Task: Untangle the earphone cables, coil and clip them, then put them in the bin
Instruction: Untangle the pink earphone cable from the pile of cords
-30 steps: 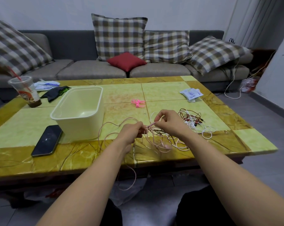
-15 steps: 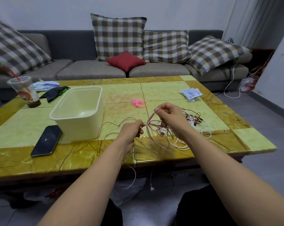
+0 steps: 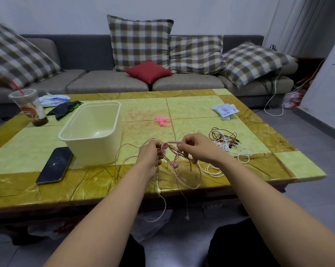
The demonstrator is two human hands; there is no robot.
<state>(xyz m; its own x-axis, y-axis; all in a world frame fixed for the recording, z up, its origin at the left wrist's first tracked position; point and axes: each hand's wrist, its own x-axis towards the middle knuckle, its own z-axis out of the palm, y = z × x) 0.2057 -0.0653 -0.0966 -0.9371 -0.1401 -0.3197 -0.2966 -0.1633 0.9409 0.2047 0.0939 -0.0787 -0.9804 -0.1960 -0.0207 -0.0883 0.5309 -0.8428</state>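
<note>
Pink earphone cable [image 3: 174, 153] was pinched between left hand [image 3: 150, 153] and right hand [image 3: 198, 148], above the table [image 3: 201, 105] edge.

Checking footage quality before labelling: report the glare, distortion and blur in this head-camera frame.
Head view: soft, even room light. The glossy table shows pale glare streaks along its near border. The wide lens bows the table edge and the sofa. The left hand, right hand and pink cable look sharp, without motion blur.
</note>
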